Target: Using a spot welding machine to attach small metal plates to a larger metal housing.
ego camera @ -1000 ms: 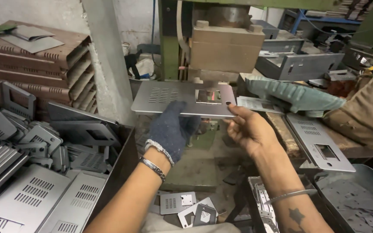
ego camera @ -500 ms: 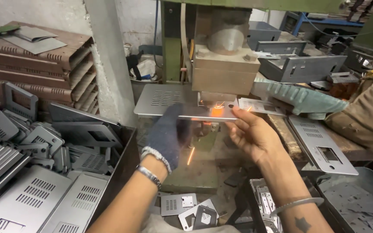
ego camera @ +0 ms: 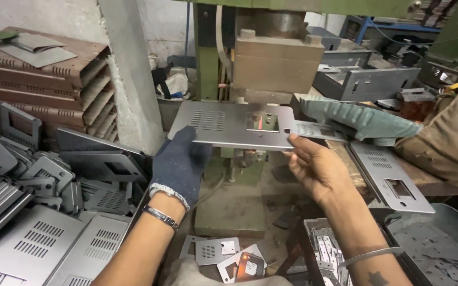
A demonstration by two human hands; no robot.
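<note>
A flat grey metal panel (ego camera: 223, 127) with vent slots and a square cut-out lies level under the press ram (ego camera: 276, 63). My left hand (ego camera: 178, 164), in a dark blue knit glove, grips the panel's near left edge. My bare right hand (ego camera: 314, 167) holds its near right edge, fingers under the sheet and thumb on top. The ram block sits just above the cut-out, with the die below it hidden by the panel.
Stacked grey panels (ego camera: 33, 249) fill the left. A finished panel (ego camera: 390, 177) lies on the bench at right beside a green-grey cast part (ego camera: 361, 119). Small punched scraps (ego camera: 223, 254) lie on the floor below. A concrete pillar (ego camera: 131, 69) stands left of the press.
The ram came down onto the panel half a second ago with a spark, and has lifted again. The panel now shows a square cut-out under the ram.
</note>
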